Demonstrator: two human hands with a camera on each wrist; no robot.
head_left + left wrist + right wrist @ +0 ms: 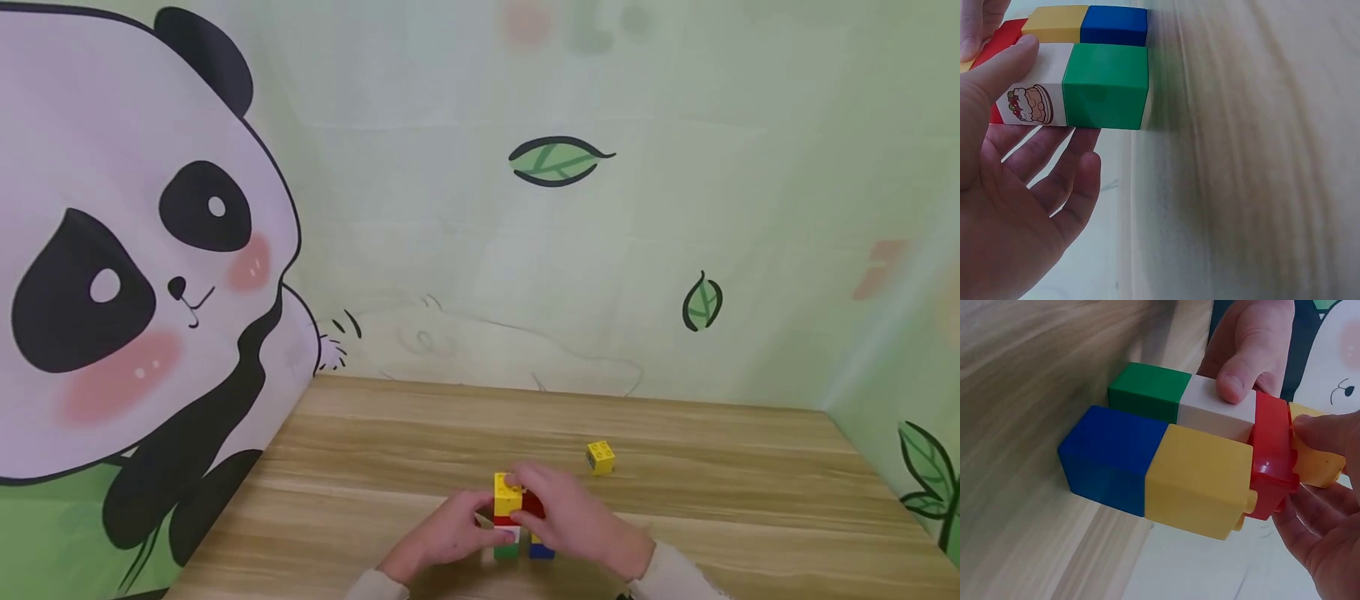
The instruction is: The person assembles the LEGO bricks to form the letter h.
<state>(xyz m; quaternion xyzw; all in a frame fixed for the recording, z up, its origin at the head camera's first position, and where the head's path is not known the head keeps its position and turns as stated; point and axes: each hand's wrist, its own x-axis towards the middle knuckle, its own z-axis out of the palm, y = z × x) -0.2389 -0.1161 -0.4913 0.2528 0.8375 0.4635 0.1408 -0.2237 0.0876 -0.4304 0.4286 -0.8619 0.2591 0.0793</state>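
Two short brick columns stand side by side on the table. In the left one, a green brick point(1107, 81) lies under a white brick point(1054, 65) with a cake print; the other has a blue brick point(1110, 453) under a yellow brick point(1200, 478), whose studs show. A longer red brick point(1270, 450) sits above the white one, with another yellow brick point(507, 502) on top. My left hand point(450, 529) holds the white brick between thumb and fingers. With thumb and fingers, my right hand point(573, 517) pinches the upper yellow brick, partly covering the red one.
A loose yellow brick point(601, 457) lies on the wooden table point(390, 442), beyond my right hand. Behind the table hangs a pale green backdrop point(420, 208) with leaves and a large panda point(135, 283) at left.
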